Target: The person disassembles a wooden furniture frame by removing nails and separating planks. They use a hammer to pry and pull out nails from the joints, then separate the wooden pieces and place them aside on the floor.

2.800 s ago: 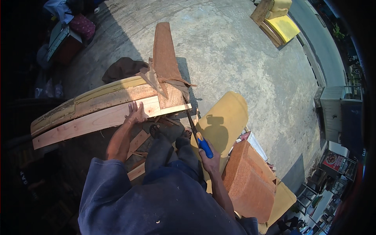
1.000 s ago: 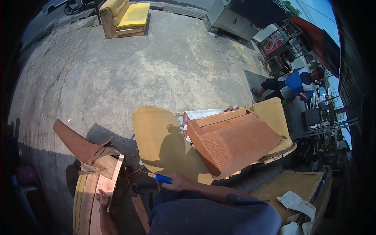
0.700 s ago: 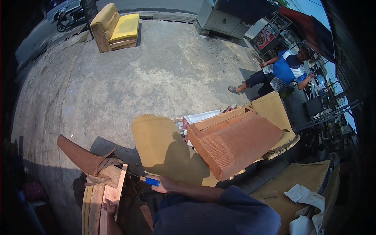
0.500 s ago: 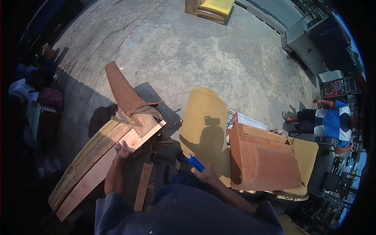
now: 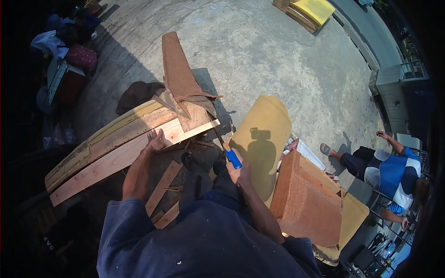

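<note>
My left hand [image 5: 156, 139] grips the lower edge of a pale wooden board [image 5: 111, 161], its fingers on the board's face. The board lies along a long sofa or chair frame piece [image 5: 139, 124] with yellow padding on its far side. Brown fabric covers the upright part [image 5: 178, 65] at the frame's end. In my right hand [image 5: 239, 173] is a hand saw [image 5: 234, 160] with a blue and orange handle. Its dark blade shows nearly edge-on and points toward the board's right end; whether it touches cannot be made out.
Yellow foam [image 5: 259, 134] and an orange-brown upholstered piece [image 5: 313, 199] stand to my right. Wood offcuts [image 5: 164, 187] lie by my feet. At far right sits a person [image 5: 387, 169] in a blue patterned shirt. A yellow-topped wooden piece [image 5: 310, 13] rests farther off.
My view has turned, so the board and frame appear higher and more level. My right hand has brought the saw closer to the board's end, and its blade now shows. My left hand stays on the board.
</note>
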Available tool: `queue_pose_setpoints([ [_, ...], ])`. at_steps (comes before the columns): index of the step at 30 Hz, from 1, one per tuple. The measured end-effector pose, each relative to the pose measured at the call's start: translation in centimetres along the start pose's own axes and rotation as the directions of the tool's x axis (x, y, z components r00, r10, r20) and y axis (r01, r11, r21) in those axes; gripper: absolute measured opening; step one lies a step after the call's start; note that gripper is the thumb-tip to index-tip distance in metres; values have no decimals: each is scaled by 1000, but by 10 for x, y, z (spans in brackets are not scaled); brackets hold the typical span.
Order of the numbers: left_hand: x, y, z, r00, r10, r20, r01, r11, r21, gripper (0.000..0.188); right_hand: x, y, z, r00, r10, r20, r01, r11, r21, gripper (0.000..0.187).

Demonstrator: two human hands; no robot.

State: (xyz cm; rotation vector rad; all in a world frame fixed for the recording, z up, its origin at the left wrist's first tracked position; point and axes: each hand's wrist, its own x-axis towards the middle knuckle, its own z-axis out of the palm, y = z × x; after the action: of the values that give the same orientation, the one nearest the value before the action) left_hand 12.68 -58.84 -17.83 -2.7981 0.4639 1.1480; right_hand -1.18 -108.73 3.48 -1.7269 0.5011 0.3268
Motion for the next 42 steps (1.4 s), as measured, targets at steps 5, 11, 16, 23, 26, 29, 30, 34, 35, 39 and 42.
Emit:
queue_pose_setpoints([
  [5,21,96,-59,966,-41,255,8,991,130,91,-91,10,-72,996,-64,-55,62,997,-36,59],
  [11,6,116,-87,965,-105,239,154,968,-199,96,8,23,-10,996,77,-45,-80,994,-71,58],
  [16,7,107,-77,971,-157,177,186,970,-155,88,-86,21,-68,998,-15,-68,11,998,-67,63],
  [23,35,53,-19,989,18,147,0,993,-118,103,16,13,-8,994,105,-32,-107,993,-52,63],
  [26,26,104,-52,968,-31,247,37,999,-21,101,-56,20,-52,988,150,-38,-151,987,-51,62],
  [29,15,59,-2,983,-177,56,183,974,-135,101,-92,42,-62,998,-57,-39,57,998,-13,61],
  [30,28,73,-11,984,-177,5,177,978,-109,105,-86,41,-58,994,-67,-84,67,998,2,61],
  [34,34,91,-40,998,4,68,7,988,-156,103,-3,90,-23,993,79,-83,-81,996,-25,61],
  [35,31,74,-27,998,-8,61,14,994,-110,99,-3,50,-21,989,146,-36,-146,989,5,61],
  [39,43,54,13,999,-47,-20,45,996,-71,96,-81,30,-71,999,-52,14,53,996,-77,61],
  [42,53,91,4,992,-108,-67,83,951,-299,99,-93,45,-68,993,50,-111,-50,999,4,60],
])
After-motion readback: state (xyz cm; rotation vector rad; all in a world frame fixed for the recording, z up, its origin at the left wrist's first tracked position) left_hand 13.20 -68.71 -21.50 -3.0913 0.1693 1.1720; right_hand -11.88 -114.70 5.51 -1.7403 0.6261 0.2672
